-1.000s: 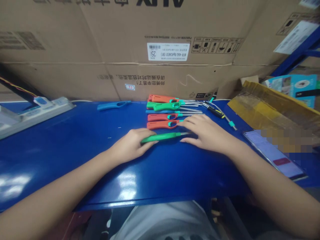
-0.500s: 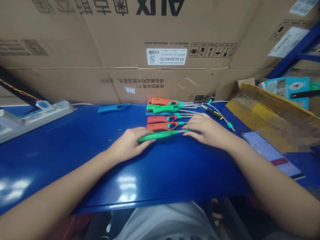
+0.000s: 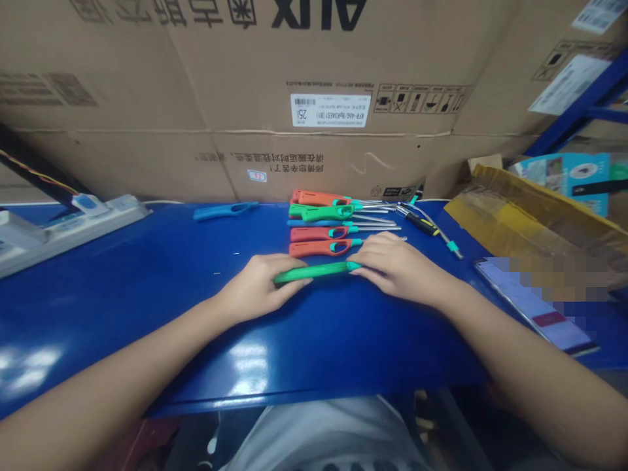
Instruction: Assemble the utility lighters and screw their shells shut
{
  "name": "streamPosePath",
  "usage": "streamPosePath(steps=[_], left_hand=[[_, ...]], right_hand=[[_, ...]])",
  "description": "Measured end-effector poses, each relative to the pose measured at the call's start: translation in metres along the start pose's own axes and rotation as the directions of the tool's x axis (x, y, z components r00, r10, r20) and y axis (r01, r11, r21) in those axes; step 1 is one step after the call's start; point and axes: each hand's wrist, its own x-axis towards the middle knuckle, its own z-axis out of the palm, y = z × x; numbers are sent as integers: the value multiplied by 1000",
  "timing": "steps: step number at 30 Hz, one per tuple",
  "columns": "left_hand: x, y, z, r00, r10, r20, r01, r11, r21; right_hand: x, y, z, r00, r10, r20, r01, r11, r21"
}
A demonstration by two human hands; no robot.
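My left hand (image 3: 260, 284) is closed round the rear end of a green long-necked gas lighter (image 3: 321, 271), thumb below and fingers above. At its other end sits a teal collar (image 3: 352, 265), pinched by my right hand (image 3: 400, 265); the lighter's metal tube is hidden by those fingers. Just beyond lie more lighters: a near red-orange lighter (image 3: 314, 248), a red lighter (image 3: 311, 233), a green lighter (image 3: 314, 211) and an orange lighter (image 3: 318, 197), their tubes pointing right. Part of a blue one (image 3: 309, 223) shows between them.
On the blue table (image 3: 314, 347) a blue handle shell (image 3: 223, 211) lies at the back left, near a white power strip (image 3: 73, 229). Right are a yellow-black cutter-like tool (image 3: 419, 222), a teal-banded thin tube (image 3: 444, 235), a phone (image 3: 534, 304) and a yellow package (image 3: 520, 203). A cardboard box (image 3: 196, 85) stands behind.
My right hand has come left and slightly nearer along the lighter's tube. The teal collar, earlier out on the metal tube, now meets the green handle's end. My left hand keeps its hold.
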Motion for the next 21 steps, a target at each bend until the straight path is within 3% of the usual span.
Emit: streamPosePath(steps=[2, 5, 8, 11, 15, 18, 21], left_hand=[[0, 2, 1, 992, -112, 50, 117, 988, -103], [0, 4, 2, 943, -270, 195, 317, 906, -281], [-1, 6, 4, 920, -305, 245, 378, 853, -360], [-2, 7, 5, 950, -247, 193, 296, 909, -294], [-4, 6, 6, 992, -72, 99, 84, 989, -119], [-2, 2, 6, 992, 33, 122, -33, 999, -1], [0, -1, 5, 986, 23, 165, -42, 993, 114]], right_hand=[[0, -2, 3, 998, -61, -33, 59, 997, -55], [0, -5, 7, 991, -119, -65, 112, 988, -102], [0, -8, 8, 986, -127, -104, 116, 988, -103], [-1, -10, 9, 987, -123, -106, 112, 989, -98], [-1, -11, 12, 996, -77, -47, 74, 995, -61], [0, -8, 17, 999, -1, 53, 2, 1000, -4], [2, -5, 18, 985, 85, 148, -96, 993, 69]])
